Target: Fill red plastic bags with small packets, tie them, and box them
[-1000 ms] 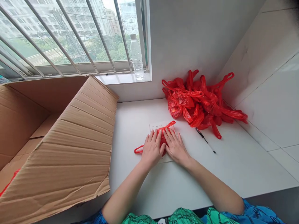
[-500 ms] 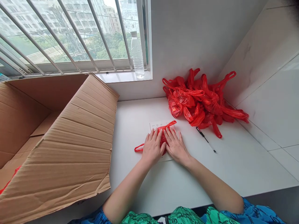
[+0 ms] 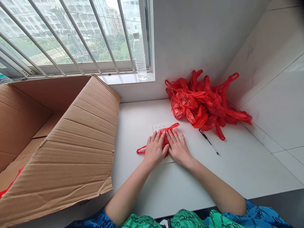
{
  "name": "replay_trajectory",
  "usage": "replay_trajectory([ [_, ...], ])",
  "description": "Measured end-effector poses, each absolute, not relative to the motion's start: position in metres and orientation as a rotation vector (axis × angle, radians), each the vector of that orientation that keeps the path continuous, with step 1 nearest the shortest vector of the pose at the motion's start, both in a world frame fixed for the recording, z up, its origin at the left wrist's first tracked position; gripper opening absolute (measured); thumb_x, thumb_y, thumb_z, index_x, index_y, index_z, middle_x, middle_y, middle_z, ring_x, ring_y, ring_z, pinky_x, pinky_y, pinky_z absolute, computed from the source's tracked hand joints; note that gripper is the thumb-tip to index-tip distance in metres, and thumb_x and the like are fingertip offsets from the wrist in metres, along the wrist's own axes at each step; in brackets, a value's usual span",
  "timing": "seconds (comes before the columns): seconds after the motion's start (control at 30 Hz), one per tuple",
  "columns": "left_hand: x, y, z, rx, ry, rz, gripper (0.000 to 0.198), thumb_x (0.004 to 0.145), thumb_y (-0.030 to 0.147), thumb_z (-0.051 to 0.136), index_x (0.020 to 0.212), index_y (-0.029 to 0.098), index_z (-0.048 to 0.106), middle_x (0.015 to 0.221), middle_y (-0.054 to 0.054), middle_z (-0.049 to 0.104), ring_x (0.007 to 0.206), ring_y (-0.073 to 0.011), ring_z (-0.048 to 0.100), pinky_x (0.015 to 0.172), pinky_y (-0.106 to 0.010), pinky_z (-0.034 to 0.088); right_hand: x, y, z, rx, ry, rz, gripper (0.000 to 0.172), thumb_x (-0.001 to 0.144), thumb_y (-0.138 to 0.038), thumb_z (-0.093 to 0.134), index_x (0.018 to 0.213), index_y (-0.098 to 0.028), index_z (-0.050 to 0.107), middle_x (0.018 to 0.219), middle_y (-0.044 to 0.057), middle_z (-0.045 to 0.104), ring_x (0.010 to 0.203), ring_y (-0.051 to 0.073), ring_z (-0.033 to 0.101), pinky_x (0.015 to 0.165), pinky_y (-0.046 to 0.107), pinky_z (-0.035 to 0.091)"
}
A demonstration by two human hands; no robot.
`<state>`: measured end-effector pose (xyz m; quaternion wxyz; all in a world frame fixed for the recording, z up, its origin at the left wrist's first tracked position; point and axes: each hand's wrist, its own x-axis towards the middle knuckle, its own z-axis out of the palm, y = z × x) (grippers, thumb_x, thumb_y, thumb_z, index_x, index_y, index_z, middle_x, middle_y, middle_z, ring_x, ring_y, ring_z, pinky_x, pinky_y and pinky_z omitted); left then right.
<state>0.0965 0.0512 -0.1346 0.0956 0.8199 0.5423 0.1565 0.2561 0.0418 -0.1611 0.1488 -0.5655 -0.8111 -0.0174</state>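
Observation:
A red plastic bag (image 3: pixel 166 143) lies on a sheet of paper (image 3: pixel 171 159) in the middle of the white table (image 3: pixel 142 117). Both palms press down on it. My left hand (image 3: pixel 155 148) covers its left part with the fingers stretched out, and one bag handle sticks out to the left. Flat on the right part rests my right hand (image 3: pixel 177 146), fingers spread, its thumb side close to the left thumb. Another handle loop pokes up beyond the right fingertips. Most of the bag and much of the paper are hidden under the hands.
A pile of red plastic bags (image 3: pixel 201 101) sits at the back right against the wall. Nearby lies a black pen (image 3: pixel 209 141). On the left stands a large open cardboard box (image 3: pixel 78 148) with something red inside. A water bottle (image 3: pixel 140 58) stands on the windowsill (image 3: pixel 125 78).

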Motion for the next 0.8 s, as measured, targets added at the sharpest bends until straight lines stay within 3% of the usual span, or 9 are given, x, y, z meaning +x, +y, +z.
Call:
replay_trajectory([
  [0.13,0.093,0.045,-0.132,2.390,1.586,0.565,0.062,0.099,0.046,0.042,0.154,0.020,0.028,0.158,-0.009,0.035,0.147,-0.0300,0.029,0.117,-0.053,0.029,0.262,0.043,-0.161,-1.579,-2.325,0.098,0.059,0.100,-0.031,0.034,0.157,-0.019,0.023,0.161,0.009,0.027,0.150,0.030,0.021,0.118,0.063,0.017],
  [0.23,0.089,0.037,-0.124,2.329,1.653,0.750,0.056,0.099,0.045,0.044,0.149,0.020,0.036,0.149,-0.011,0.047,0.137,-0.0265,0.043,0.111,-0.046,0.036,0.275,0.046,-0.158,-1.434,-2.239,0.266,0.054,0.099,-0.043,0.041,0.149,-0.022,0.039,0.151,0.010,0.047,0.143,0.029,0.038,0.115,0.062,0.027],
  [0.33,0.088,0.031,-0.115,2.319,1.771,0.712,0.044,0.093,0.051,0.054,0.125,0.022,0.060,0.119,-0.011,0.065,0.113,-0.0278,0.057,0.095,-0.044,0.045,0.287,0.048,-0.152,-1.344,-2.044,0.367,0.044,0.097,-0.047,0.048,0.134,-0.024,0.055,0.125,0.008,0.068,0.122,0.027,0.058,0.114,0.059,0.029],
  [0.4,0.088,0.027,-0.108,2.339,1.795,0.549,0.037,0.088,0.053,0.061,0.104,0.021,0.067,0.099,-0.009,0.069,0.098,-0.0281,0.061,0.087,-0.044,0.047,0.292,0.046,-0.146,-1.343,-1.940,0.402,0.039,0.096,-0.048,0.050,0.126,-0.026,0.060,0.114,0.005,0.072,0.111,0.025,0.063,0.115,0.059,0.028],
  [0.5,0.083,0.012,-0.088,2.290,1.714,0.489,0.023,0.090,0.042,0.062,0.090,0.020,0.066,0.089,-0.005,0.069,0.086,-0.0226,0.063,0.077,-0.037,0.048,0.294,0.037,-0.137,-1.396,-1.837,0.425,0.037,0.094,-0.052,0.051,0.119,-0.028,0.065,0.113,0.004,0.072,0.120,0.029,0.057,0.111,0.058,0.035],
  [0.63,0.051,-0.031,-0.030,2.130,1.467,0.770,0.014,0.092,0.032,0.055,0.095,0.023,0.065,0.094,-0.002,0.069,0.079,-0.0156,0.062,0.068,-0.028,0.048,0.296,0.027,-0.129,-1.450,-1.735,0.411,0.041,0.093,-0.055,0.048,0.115,-0.028,0.069,0.121,0.006,0.070,0.135,0.034,0.044,0.089,0.047,0.052],
  [0.67,0.038,-0.044,-0.011,2.086,1.420,0.839,0.015,0.093,0.033,0.053,0.094,0.023,0.065,0.092,-0.003,0.068,0.079,-0.0157,0.062,0.069,-0.028,0.049,0.296,0.026,-0.128,-1.454,-1.721,0.415,0.041,0.093,-0.055,0.048,0.115,-0.028,0.069,0.121,0.007,0.070,0.130,0.034,0.050,0.080,0.042,0.054],
  [0.73,0.006,-0.071,0.027,1.940,1.399,0.962,0.021,0.094,0.039,0.050,0.092,0.024,0.065,0.086,-0.003,0.068,0.076,-0.0165,0.062,0.067,-0.029,0.052,0.297,0.026,-0.127,-1.475,-1.713,0.465,0.042,0.092,-0.056,0.050,0.117,-0.028,0.068,0.115,0.008,0.072,0.099,0.029,0.067,0.060,0.034,0.053],
  [0.8,-0.026,-0.094,0.063,1.748,1.475,1.141,0.028,0.092,0.049,0.053,0.094,0.025,0.067,0.079,-0.002,0.067,0.065,-0.0159,0.061,0.055,-0.029,0.051,0.295,0.026,-0.129,-1.506,-1.727,0.546,0.043,0.092,-0.056,0.051,0.121,-0.028,0.067,0.108,0.007,0.075,0.063,0.021,0.065,0.046,0.031,0.048],
])
